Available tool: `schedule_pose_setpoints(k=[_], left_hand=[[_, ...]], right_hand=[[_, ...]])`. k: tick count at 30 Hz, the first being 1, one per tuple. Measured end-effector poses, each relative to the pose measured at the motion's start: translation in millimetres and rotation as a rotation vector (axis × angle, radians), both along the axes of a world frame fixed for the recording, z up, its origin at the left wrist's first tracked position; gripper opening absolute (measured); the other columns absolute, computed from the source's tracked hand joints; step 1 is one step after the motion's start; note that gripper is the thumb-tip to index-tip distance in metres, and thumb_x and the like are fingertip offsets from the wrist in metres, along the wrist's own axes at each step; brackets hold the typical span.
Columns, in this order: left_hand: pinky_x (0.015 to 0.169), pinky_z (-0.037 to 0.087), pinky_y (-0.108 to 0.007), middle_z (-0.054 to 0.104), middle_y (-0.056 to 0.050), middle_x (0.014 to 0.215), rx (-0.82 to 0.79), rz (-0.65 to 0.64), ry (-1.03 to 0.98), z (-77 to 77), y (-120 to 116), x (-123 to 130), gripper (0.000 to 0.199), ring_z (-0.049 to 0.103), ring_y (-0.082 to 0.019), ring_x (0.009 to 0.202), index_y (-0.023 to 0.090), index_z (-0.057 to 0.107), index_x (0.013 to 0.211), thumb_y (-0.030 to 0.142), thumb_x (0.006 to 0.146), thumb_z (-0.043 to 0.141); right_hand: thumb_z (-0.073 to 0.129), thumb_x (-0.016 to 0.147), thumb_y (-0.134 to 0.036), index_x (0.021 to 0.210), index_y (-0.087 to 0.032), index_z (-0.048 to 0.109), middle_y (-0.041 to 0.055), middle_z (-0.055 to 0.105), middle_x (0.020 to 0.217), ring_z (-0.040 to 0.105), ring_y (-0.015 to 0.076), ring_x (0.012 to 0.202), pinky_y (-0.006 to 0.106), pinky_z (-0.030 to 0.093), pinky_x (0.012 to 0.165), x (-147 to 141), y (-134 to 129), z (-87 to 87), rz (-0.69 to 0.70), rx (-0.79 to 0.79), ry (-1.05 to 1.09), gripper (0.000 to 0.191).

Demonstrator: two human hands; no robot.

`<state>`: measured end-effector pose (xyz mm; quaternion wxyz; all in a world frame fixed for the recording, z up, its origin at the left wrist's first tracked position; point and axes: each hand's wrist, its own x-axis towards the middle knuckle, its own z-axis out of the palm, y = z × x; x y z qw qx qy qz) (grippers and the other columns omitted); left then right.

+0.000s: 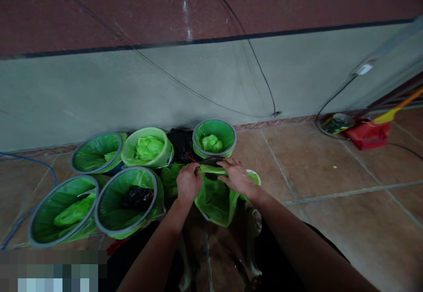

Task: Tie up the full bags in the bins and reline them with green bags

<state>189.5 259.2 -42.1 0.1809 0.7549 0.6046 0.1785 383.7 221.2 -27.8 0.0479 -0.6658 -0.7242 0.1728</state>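
Observation:
In the head view both of my hands are at the top edge of a green plastic bag (216, 199) that hangs open between my knees. My left hand (189, 181) has its fingers closed on the left end of the folded edge. To the right, my right hand (237, 176) grips the same edge, with its thumb below and fingers above. A pale rim shows just right of my right hand. Right behind the bag stands a round bin (214, 137) lined in green, with a crumpled green bag inside.
Several green-lined bins (125, 199) stand to the left, beside a black bag (181, 144). A wall (99, 94) with hanging cables runs behind. At the right lie a red dustpan (368, 133), a can (337, 123) and a black cable. A blue hose (49, 168) crosses the left floor.

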Motion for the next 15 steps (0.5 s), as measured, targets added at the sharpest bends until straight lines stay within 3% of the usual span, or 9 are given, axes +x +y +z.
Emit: schedule_pose_setpoints(k=[2,3,6,10,15], left_hand=[[0.085,0.046,-0.028,0.071,-0.005,0.096,0.021,-0.03,0.027,0.9,-2.1,2.8,0.023,0.064,-0.019,0.092,0.021,0.067,0.103,0.019,0.085,0.055],[0.084,0.045,-0.028,0.071,-0.005,0.096,0.017,-0.033,0.054,0.8,-2.5,2.8,0.022,0.064,-0.02,0.092,0.021,0.067,0.103,0.019,0.085,0.055],[0.081,0.045,-0.027,0.071,-0.006,0.098,-0.035,-0.01,0.144,-1.8,-1.3,-1.7,0.019,0.065,-0.02,0.091,0.021,0.067,0.1,0.019,0.086,0.054],[0.078,0.045,-0.027,0.07,-0.006,0.101,-0.103,0.033,0.222,-6.8,3.3,-12.0,0.02,0.067,-0.02,0.09,0.02,0.067,0.099,0.017,0.084,0.053],[0.078,0.047,-0.029,0.071,-0.008,0.104,-0.127,0.131,0.25,-6.7,10.8,-25.2,0.023,0.068,-0.022,0.091,0.019,0.068,0.1,0.017,0.084,0.052]], right_hand=[[0.055,0.091,-0.025,0.112,-0.02,0.068,0.0086,0.067,0.115,0.057,0.0224,0.114,0.036,0.04,0.103,-5.2,2.1,1.4,0.001,-0.021,-0.008,0.025],[0.05,0.093,-0.023,0.105,-0.02,0.07,0.0085,0.069,0.108,0.061,0.0215,0.107,0.034,0.043,0.098,-5.4,3.2,2.2,-0.033,-0.043,-0.022,0.024],[0.044,0.094,-0.022,0.109,-0.022,0.07,0.0084,0.073,0.101,0.067,0.0202,0.095,0.028,0.047,0.087,1.6,6.0,4.9,-0.191,-0.083,-0.052,0.031],[0.042,0.094,-0.023,0.115,-0.024,0.07,0.009,0.073,0.103,0.068,0.0218,0.099,0.028,0.048,0.085,18.7,7.6,7.5,-0.335,-0.086,-0.082,0.035],[0.042,0.091,-0.017,0.103,-0.012,0.074,0.0204,0.072,0.096,0.07,0.029,0.093,0.034,0.051,0.078,45.4,3.5,0.4,-0.465,-0.161,-0.152,0.034]])
